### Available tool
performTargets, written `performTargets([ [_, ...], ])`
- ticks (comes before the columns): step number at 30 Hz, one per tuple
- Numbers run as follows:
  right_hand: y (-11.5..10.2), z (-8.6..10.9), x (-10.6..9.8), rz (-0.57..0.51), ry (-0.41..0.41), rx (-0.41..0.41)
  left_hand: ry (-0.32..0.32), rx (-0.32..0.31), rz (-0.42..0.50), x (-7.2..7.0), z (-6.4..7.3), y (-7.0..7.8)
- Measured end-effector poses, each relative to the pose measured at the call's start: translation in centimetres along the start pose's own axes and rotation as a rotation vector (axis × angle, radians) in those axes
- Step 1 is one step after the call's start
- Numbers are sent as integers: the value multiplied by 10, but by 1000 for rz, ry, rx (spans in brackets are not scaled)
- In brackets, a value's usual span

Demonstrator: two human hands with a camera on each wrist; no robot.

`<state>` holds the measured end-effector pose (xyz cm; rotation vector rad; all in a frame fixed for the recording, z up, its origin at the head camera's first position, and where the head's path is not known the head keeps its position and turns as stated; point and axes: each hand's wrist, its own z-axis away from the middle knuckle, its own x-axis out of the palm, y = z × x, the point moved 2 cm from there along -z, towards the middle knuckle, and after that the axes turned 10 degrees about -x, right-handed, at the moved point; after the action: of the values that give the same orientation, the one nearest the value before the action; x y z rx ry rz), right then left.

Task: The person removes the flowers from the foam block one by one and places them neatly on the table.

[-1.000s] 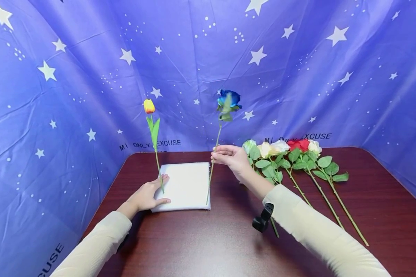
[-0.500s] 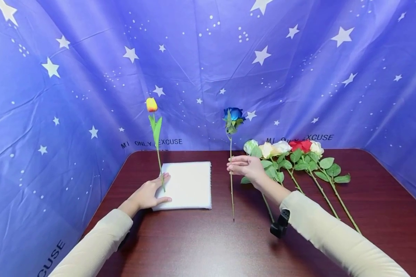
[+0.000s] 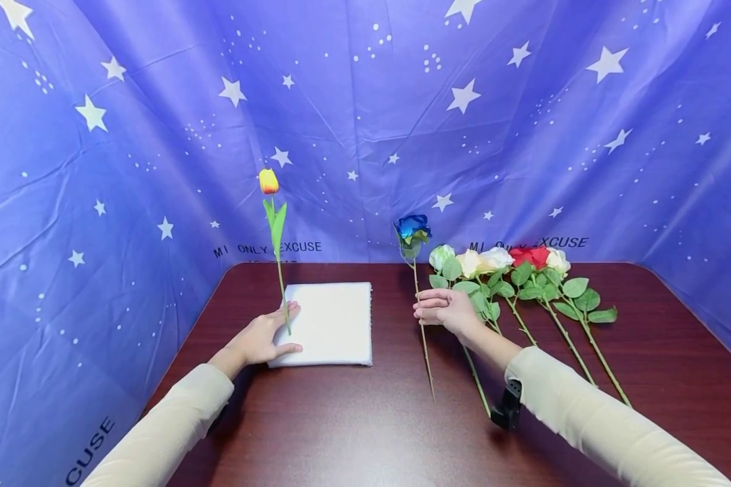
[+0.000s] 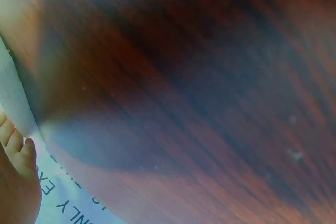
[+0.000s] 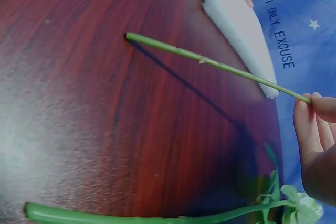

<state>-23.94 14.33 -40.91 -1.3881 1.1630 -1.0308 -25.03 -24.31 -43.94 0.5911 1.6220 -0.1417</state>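
In the head view a yellow-orange tulip point(image 3: 269, 181) stands nearly upright, its stem end at the white foam block point(image 3: 331, 325). My left hand point(image 3: 258, 340) rests on the block's left side with thumb and fingers spread around the tulip's stem. My right hand point(image 3: 447, 311) pinches the stem of a blue rose point(image 3: 413, 227) to the right of the block, apart from it. The rose leans slightly, bloom up. In the right wrist view the cut end of the rose stem point(image 5: 210, 62) points down close to the table, and whether it touches cannot be told.
Several roses lie on the dark wooden table point(image 3: 341, 426) at the right, among them a red rose point(image 3: 528, 256) and a pale green rose point(image 3: 442, 256), stems toward the front. A blue star-patterned curtain point(image 3: 353, 101) hangs behind the table.
My right hand has carried the blue rose from the foam block's right edge rightward and down, toward the lying roses. The left hand and tulip keep their places.
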Motion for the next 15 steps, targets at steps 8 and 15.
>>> performTargets([
  [8, 13, 5, -4, 29, 7, 38, -28, -32, 7, 1, 0, -1],
  [15, 20, 7, -6, 35, 26, 104, -32, -31, 6, 0, 0, -1],
])
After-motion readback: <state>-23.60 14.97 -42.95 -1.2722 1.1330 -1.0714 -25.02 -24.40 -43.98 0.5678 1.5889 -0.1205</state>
